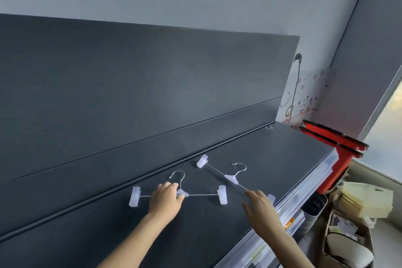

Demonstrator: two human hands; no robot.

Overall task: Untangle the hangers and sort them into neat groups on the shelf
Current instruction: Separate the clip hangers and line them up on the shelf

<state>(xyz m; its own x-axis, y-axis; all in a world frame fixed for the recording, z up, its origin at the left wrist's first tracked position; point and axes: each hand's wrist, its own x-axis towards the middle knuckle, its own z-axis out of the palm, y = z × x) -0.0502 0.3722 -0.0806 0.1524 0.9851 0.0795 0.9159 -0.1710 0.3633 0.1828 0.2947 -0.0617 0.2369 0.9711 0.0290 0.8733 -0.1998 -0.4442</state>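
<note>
Two small clip hangers with white plastic clips and thin metal hooks lie apart on the dark shelf (282, 154). The left hanger (202, 195) lies level, and my left hand (166, 199) rests on its middle, fingers curled over the bar by the hook. The right hanger (231, 177) lies at a slant, one clip up by the back groove. My right hand (260, 204) hovers over its lower end with fingers spread, covering most of the lower clip; whether it touches the wire I cannot tell.
A dark back panel (152, 82) rises behind the shelf. A red stand (335, 141) juts at the shelf's right end. Clear plastic drawers (304, 189) sit under the front edge. Boxes and stacked paper bags (365, 200) crowd the lower right by a window.
</note>
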